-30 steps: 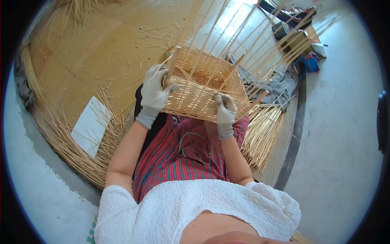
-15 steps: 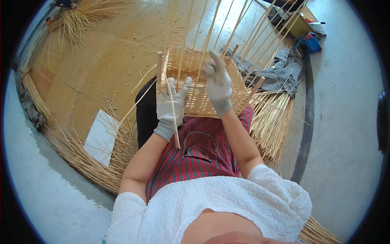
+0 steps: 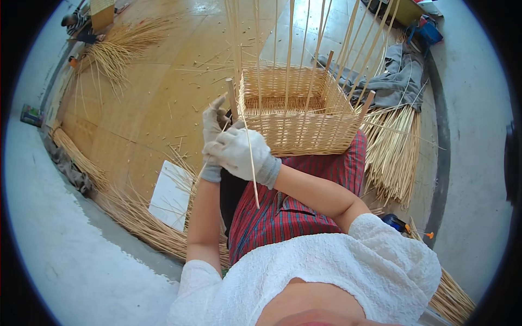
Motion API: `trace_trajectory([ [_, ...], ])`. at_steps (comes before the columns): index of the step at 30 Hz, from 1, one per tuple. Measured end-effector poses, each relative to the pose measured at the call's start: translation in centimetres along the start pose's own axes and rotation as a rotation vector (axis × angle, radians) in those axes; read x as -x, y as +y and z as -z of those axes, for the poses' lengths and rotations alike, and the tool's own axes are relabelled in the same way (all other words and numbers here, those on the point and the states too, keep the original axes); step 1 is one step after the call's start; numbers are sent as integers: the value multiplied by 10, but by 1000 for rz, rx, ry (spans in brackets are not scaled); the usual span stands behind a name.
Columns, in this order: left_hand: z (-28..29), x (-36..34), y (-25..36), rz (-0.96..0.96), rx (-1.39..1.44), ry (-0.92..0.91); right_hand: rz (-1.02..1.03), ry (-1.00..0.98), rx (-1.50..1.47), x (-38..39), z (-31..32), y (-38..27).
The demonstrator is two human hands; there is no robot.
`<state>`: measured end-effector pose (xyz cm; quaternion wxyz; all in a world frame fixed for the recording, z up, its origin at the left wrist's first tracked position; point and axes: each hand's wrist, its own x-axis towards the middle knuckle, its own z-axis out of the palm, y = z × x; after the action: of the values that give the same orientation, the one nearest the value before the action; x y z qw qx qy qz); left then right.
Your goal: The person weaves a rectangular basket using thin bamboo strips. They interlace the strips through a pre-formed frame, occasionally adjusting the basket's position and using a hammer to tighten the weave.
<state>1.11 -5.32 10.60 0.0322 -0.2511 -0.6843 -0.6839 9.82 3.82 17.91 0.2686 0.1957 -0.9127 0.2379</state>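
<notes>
A rectangular wicker basket [image 3: 304, 133] rests across my lap, with long upright stakes rising from its walls and wooden posts at its corners. At its near left corner my gloved left hand [image 3: 213, 130] is beside the post [image 3: 231, 98], its fingers bent upward. My gloved right hand [image 3: 242, 153] crosses over to meet it, fingers curled closed against the left palm. What the two hands pinch between them is mostly hidden. One loose wicker strand [image 3: 252, 155] hangs down from the corner across the back of my right hand.
Wicker bundles lie right [image 3: 394, 157], far left [image 3: 111, 57] and along the left edge [image 3: 141, 217]. A white board [image 3: 171, 195] rests among the near left strands. Grey cloth [image 3: 399, 79] covers part of the right bundle. A blue container [image 3: 428, 31] stands beyond. Cuttings dot the floor.
My right hand has left the basket's middle and swung left to my left hand. The left hand has moved off the near wall to outside the corner. The basket appears further right in view.
</notes>
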Motion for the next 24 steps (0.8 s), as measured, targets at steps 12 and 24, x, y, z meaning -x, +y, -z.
trace_trajectory([
  [12, 28, -29, 2, 451, 284, -523, -1224, 422, -1107, 91, 31, 73],
  [24, -7, -4, -9, 285, 132, -86, -253, 623, -629, 3, 61, 96],
])
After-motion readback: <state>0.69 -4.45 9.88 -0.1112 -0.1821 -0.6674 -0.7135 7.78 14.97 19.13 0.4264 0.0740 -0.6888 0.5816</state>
